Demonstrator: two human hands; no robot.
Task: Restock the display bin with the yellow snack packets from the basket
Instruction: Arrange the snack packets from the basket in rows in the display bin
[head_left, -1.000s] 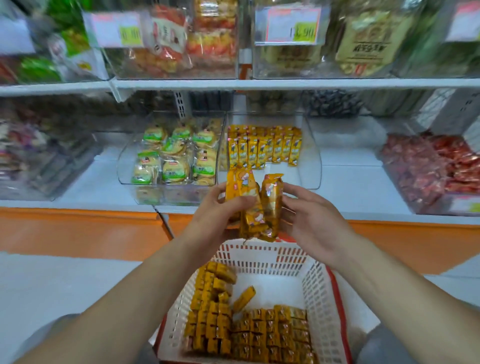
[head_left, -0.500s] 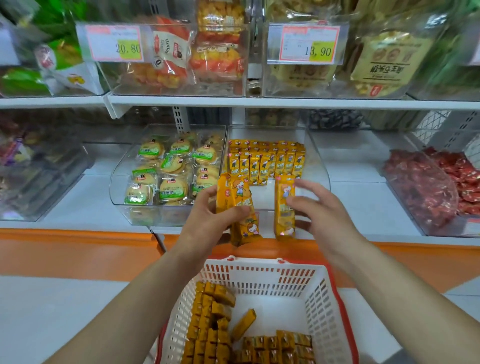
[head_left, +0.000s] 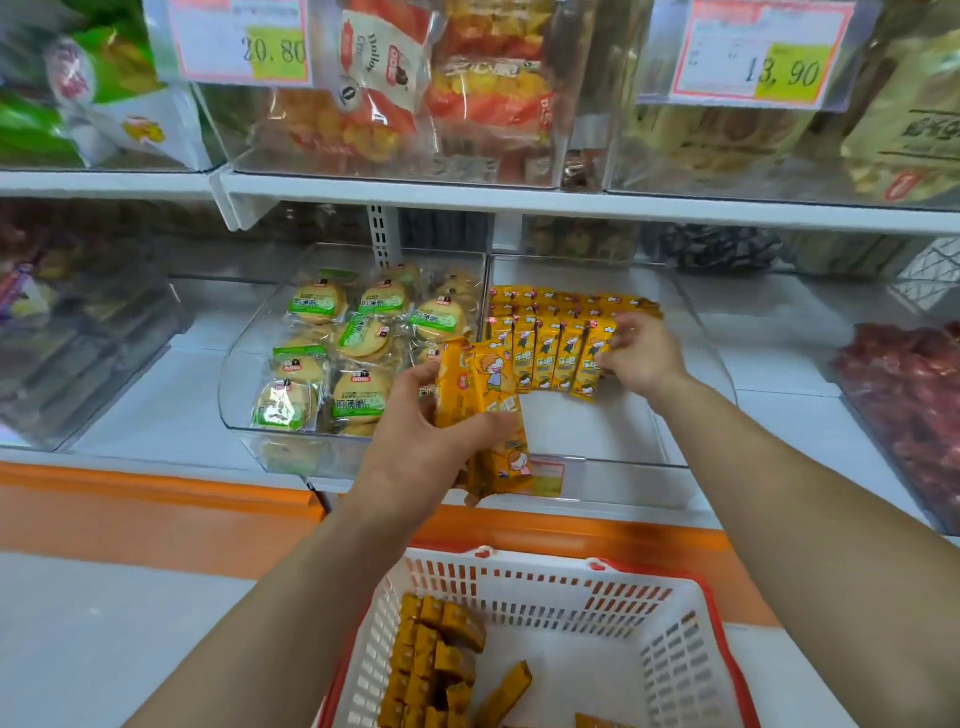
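Observation:
My left hand grips a bundle of yellow snack packets in front of the clear display bin. My right hand reaches into that bin and holds one yellow packet at the right end of the front row of packets standing there. A second row lies behind it. Below, the white basket with red rim holds several more yellow packets stacked along its left side.
A neighbouring clear bin to the left holds green-labelled round biscuits. Red packets fill a bin at the right. The shelf above carries bins with price tags. An orange ledge runs below the lower shelf.
My right hand has moved forward into the bin with one packet, setting it against the row. My left hand with its bundle stayed near the bin's front. The view has moved closer to the shelf.

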